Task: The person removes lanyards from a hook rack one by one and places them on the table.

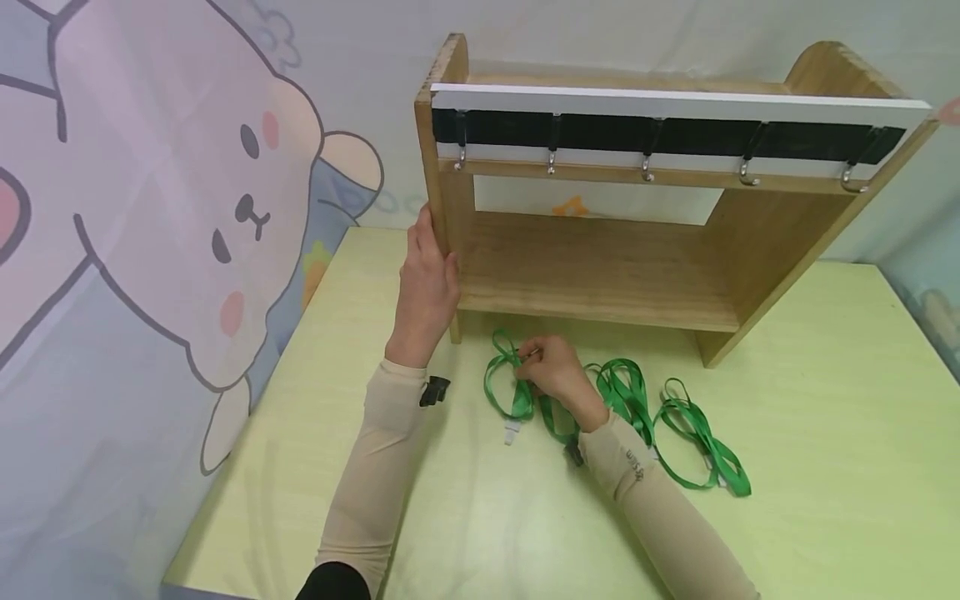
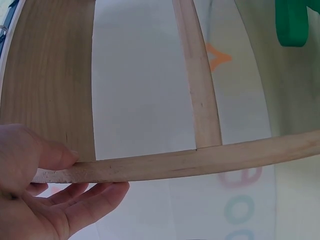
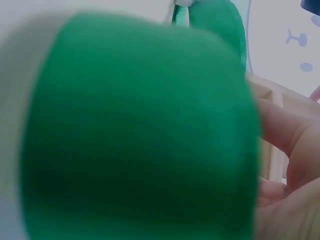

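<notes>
My left hand [image 1: 426, 287] grips the left side panel of a wooden shelf [image 1: 600, 258]. In the left wrist view the thumb lies on one face of the panel's edge [image 2: 150, 167] and the fingers on the other. Below the shelf, my right hand [image 1: 558, 375] pinches the upper part of a green lanyard [image 1: 521, 400], whose loop lies on the table. More green lanyards [image 1: 626, 392] lie right of that hand, with another [image 1: 701, 437] farther right. Close to the right wrist camera, a blurred green band [image 3: 140, 130] hides part of the right hand's fingers.
A white and black strip with several metal hooks [image 1: 647, 167] runs across the shelf's upper front. The pale yellow-green table [image 1: 285, 467] reaches back to a cloth backdrop with a cartoon animal [image 1: 172, 183] on the left.
</notes>
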`<state>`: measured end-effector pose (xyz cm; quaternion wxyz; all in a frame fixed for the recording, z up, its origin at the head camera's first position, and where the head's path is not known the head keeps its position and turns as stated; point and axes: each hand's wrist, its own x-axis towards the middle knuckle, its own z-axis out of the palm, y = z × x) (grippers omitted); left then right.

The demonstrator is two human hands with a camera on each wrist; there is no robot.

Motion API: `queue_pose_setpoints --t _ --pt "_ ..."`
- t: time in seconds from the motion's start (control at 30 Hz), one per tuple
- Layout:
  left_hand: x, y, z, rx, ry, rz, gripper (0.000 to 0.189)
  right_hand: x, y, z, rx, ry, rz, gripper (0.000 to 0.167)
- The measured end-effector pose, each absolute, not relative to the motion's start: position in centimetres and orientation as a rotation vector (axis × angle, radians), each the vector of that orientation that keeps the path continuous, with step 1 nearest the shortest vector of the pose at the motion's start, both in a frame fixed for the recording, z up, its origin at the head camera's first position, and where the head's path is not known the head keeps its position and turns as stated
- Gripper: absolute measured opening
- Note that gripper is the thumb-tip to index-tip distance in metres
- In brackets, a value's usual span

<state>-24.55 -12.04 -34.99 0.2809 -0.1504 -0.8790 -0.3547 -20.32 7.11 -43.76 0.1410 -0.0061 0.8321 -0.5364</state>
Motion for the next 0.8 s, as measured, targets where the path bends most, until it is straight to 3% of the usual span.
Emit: queue_pose_setpoints --t 0.8 --pt "-22.9 -12.7 -36.4 -0.364 -2.367 -0.961 0.075 -19.1 10.6 -38.2 -0.173 2.736 -1.466 0.029"
